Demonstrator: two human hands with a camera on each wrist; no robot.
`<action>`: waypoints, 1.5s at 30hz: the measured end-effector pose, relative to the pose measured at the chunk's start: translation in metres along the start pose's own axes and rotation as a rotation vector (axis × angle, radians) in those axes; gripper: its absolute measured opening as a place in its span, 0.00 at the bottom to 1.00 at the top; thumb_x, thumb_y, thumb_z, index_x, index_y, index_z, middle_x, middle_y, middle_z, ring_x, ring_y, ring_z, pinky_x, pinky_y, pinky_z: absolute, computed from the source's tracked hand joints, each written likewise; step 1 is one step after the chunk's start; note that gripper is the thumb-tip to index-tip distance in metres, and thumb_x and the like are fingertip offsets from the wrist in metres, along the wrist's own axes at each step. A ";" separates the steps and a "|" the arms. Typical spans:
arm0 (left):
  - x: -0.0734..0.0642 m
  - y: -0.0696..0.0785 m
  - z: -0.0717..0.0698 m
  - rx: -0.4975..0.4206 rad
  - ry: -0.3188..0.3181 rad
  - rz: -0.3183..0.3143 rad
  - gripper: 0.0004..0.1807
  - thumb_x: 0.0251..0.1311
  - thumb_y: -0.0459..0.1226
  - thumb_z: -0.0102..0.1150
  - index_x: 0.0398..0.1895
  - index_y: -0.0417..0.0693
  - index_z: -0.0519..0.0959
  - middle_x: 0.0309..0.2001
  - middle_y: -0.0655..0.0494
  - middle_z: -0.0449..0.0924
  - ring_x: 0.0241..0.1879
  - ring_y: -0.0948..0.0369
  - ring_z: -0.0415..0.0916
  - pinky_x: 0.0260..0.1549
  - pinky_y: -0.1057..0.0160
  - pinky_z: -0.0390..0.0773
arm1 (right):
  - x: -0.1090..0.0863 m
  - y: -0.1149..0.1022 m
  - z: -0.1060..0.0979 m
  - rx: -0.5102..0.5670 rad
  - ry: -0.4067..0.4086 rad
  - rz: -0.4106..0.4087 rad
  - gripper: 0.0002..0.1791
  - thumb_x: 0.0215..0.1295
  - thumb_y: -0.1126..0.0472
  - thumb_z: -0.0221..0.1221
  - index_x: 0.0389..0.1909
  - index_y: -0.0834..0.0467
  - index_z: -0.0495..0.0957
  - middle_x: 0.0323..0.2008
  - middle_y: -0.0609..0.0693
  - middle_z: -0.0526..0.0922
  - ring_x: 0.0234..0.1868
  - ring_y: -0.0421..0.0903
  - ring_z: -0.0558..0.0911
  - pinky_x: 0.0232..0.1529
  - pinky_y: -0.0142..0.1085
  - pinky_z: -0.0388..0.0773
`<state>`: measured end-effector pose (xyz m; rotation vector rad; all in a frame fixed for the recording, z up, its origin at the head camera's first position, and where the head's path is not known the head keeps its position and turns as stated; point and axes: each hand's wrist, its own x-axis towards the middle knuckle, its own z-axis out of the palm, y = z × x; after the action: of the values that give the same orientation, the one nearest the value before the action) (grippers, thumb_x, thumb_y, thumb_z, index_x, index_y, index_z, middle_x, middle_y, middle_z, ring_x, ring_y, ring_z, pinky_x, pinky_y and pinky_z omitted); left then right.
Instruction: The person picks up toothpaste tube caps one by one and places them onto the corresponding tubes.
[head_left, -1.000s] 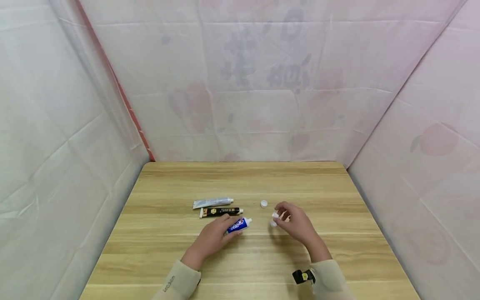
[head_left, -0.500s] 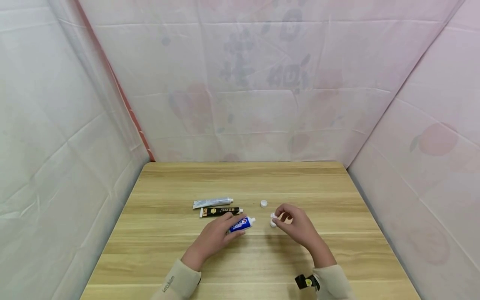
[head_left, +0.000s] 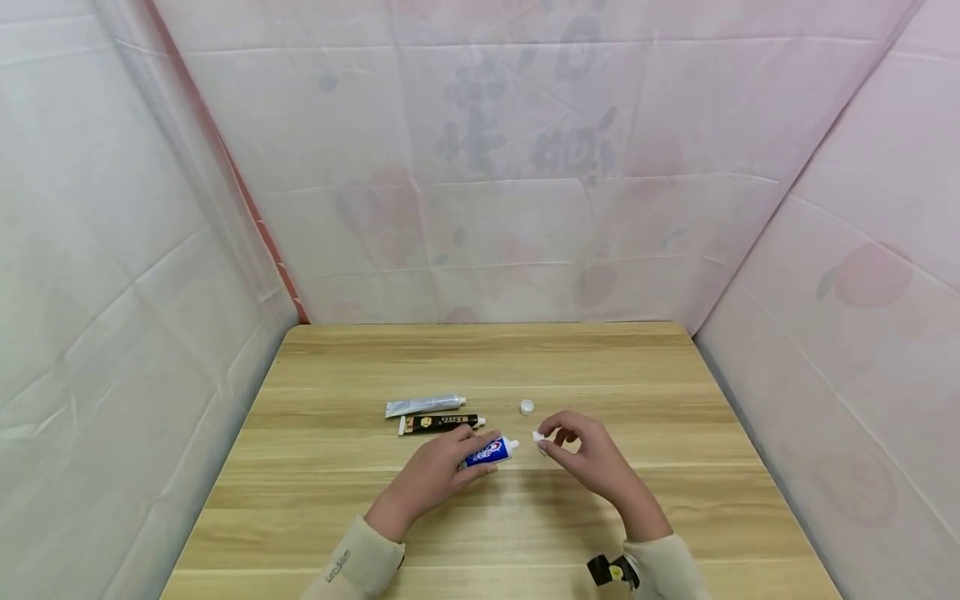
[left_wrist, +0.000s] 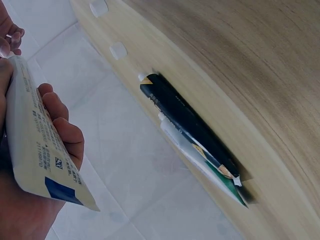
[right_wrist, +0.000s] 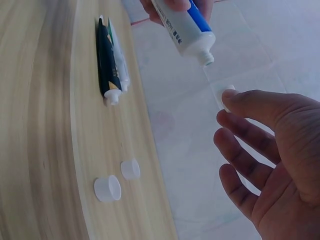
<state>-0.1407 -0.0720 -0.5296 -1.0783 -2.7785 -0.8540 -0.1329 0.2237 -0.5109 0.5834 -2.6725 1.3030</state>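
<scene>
My left hand (head_left: 435, 467) grips a blue and white toothpaste tube (head_left: 489, 452), its bare threaded nozzle (right_wrist: 206, 59) pointing toward the right hand. In the right wrist view, thumb and index finger of my right hand (right_wrist: 280, 150) pinch a small white cap (right_wrist: 228, 95); the other fingers are spread and loosely bent. A short gap separates cap and nozzle. Both are raised off the table. Beyond the left hand lie a black toothpaste tube (head_left: 441, 423) and a silvery-white tube (head_left: 426, 406), side by side, their nozzles uncapped.
Two white caps lie on the wooden table (head_left: 315, 500): one farther back (head_left: 527, 407), the other a nearer cap (right_wrist: 107, 189), mostly hidden by the right fingers in the head view. Pale cloth walls (head_left: 487, 225) enclose the table at the back and both sides.
My left hand has shifted a little to the right with the blue and white tube. My right hand has edged left with the cap, so the gap between cap and nozzle has narrowed.
</scene>
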 end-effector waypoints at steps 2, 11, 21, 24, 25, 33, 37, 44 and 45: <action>0.000 0.000 0.000 0.005 -0.008 0.005 0.29 0.75 0.56 0.58 0.77 0.69 0.72 0.49 0.65 0.79 0.39 0.71 0.73 0.40 0.68 0.78 | -0.001 -0.001 0.002 0.002 -0.013 -0.001 0.08 0.69 0.61 0.72 0.44 0.45 0.86 0.43 0.38 0.88 0.38 0.34 0.83 0.44 0.42 0.82; 0.002 0.003 0.000 0.010 -0.026 0.025 0.29 0.75 0.53 0.61 0.77 0.67 0.73 0.46 0.64 0.77 0.36 0.70 0.69 0.38 0.70 0.74 | -0.004 -0.003 0.007 0.012 -0.053 -0.013 0.08 0.70 0.61 0.71 0.44 0.44 0.86 0.43 0.37 0.88 0.38 0.34 0.83 0.45 0.40 0.82; 0.002 0.005 -0.002 0.009 -0.023 0.028 0.29 0.74 0.52 0.63 0.76 0.66 0.75 0.47 0.63 0.79 0.38 0.70 0.70 0.39 0.70 0.75 | -0.001 -0.007 0.010 0.025 -0.097 -0.029 0.06 0.71 0.61 0.70 0.46 0.47 0.86 0.42 0.38 0.88 0.38 0.34 0.83 0.46 0.36 0.80; 0.002 0.005 -0.001 0.009 -0.022 0.031 0.29 0.74 0.52 0.63 0.76 0.66 0.75 0.48 0.62 0.79 0.38 0.70 0.71 0.39 0.70 0.76 | 0.000 -0.008 0.010 0.023 -0.102 -0.029 0.07 0.72 0.61 0.69 0.46 0.47 0.86 0.43 0.39 0.88 0.38 0.34 0.83 0.46 0.36 0.81; 0.002 0.005 -0.001 0.011 -0.022 0.032 0.28 0.74 0.53 0.63 0.76 0.66 0.75 0.48 0.62 0.79 0.38 0.70 0.70 0.39 0.70 0.76 | 0.000 -0.009 0.011 0.022 -0.102 -0.030 0.07 0.72 0.61 0.69 0.46 0.47 0.86 0.43 0.39 0.88 0.38 0.35 0.83 0.46 0.36 0.81; 0.003 0.005 0.002 0.037 -0.024 0.046 0.28 0.75 0.54 0.61 0.76 0.66 0.75 0.46 0.63 0.78 0.36 0.70 0.68 0.37 0.71 0.72 | 0.000 -0.010 0.012 0.019 -0.128 -0.021 0.07 0.72 0.60 0.69 0.47 0.46 0.86 0.44 0.39 0.87 0.39 0.35 0.82 0.47 0.36 0.80; 0.003 0.006 0.002 0.035 -0.016 0.052 0.28 0.74 0.53 0.63 0.75 0.64 0.76 0.45 0.63 0.78 0.35 0.70 0.67 0.36 0.71 0.72 | 0.001 -0.011 0.013 0.015 -0.131 -0.019 0.07 0.72 0.60 0.69 0.47 0.46 0.86 0.44 0.38 0.87 0.39 0.35 0.82 0.46 0.36 0.80; 0.002 0.006 0.002 0.034 -0.021 0.060 0.28 0.74 0.54 0.63 0.74 0.62 0.77 0.44 0.63 0.77 0.34 0.71 0.66 0.35 0.73 0.71 | 0.002 -0.010 0.012 0.011 -0.156 -0.009 0.06 0.73 0.59 0.69 0.47 0.46 0.87 0.43 0.38 0.88 0.39 0.34 0.83 0.47 0.37 0.81; 0.002 0.006 0.002 0.033 -0.023 0.060 0.28 0.74 0.54 0.63 0.74 0.62 0.77 0.44 0.63 0.77 0.34 0.71 0.66 0.35 0.73 0.71 | 0.002 -0.010 0.012 0.011 -0.162 -0.004 0.06 0.73 0.58 0.68 0.47 0.46 0.88 0.43 0.38 0.88 0.39 0.34 0.83 0.47 0.37 0.81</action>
<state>-0.1383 -0.0658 -0.5283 -1.1665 -2.7531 -0.7918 -0.1298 0.2079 -0.5109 0.7252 -2.7910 1.3243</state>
